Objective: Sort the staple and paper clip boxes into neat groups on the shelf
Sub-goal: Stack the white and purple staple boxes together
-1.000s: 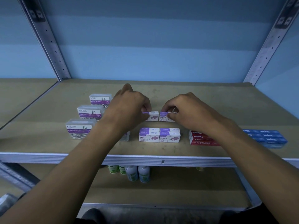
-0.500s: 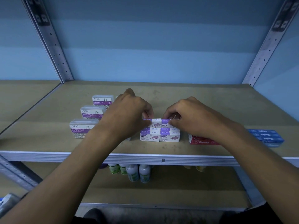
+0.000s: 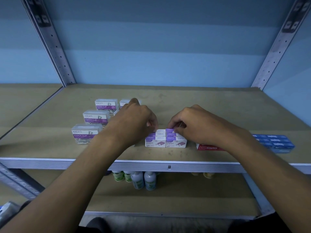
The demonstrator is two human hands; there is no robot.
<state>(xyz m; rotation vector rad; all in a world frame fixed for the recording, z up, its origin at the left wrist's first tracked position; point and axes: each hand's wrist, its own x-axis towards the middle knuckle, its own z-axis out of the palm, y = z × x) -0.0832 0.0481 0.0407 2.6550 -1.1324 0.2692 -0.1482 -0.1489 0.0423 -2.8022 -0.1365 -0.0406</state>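
Both hands are pinching purple-and-white staple boxes: the left hand [image 3: 134, 120] on the left box [image 3: 159, 132], the right hand [image 3: 193, 125] on its neighbour [image 3: 170, 131], sitting behind two front boxes [image 3: 165, 142]. Three paper clip boxes [image 3: 86, 133] are showing fully; bare shelf [image 3: 210, 101] is lying open behind.
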